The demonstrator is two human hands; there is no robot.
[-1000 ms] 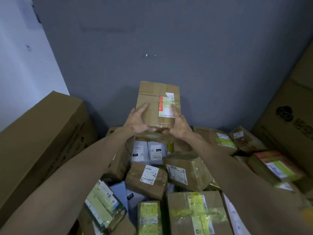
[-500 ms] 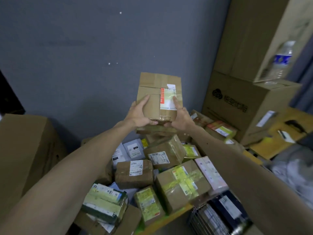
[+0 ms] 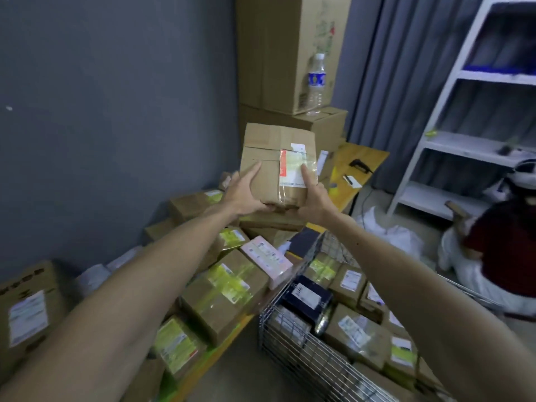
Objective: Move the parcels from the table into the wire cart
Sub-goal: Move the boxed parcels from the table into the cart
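Both hands held one brown cardboard parcel point(image 3: 272, 158) up at arm's length, above the heap of parcels point(image 3: 229, 285) on the table point(image 3: 232, 332) and near the far corner of the wire cart point(image 3: 290, 338). The left hand point(image 3: 242, 195) cupped its lower left corner, thumb laid up the front face and fingers curled beneath. The right hand point(image 3: 311, 198) gripped the lower right corner likewise, one digit stretched over the taped label. Carrying it from underneath on both sides probably served to hold the box level, label facing the person. The cart, standing against the table's edge and already holding several parcels, lay below and to the right, so the box looked ready to swing across and down into it
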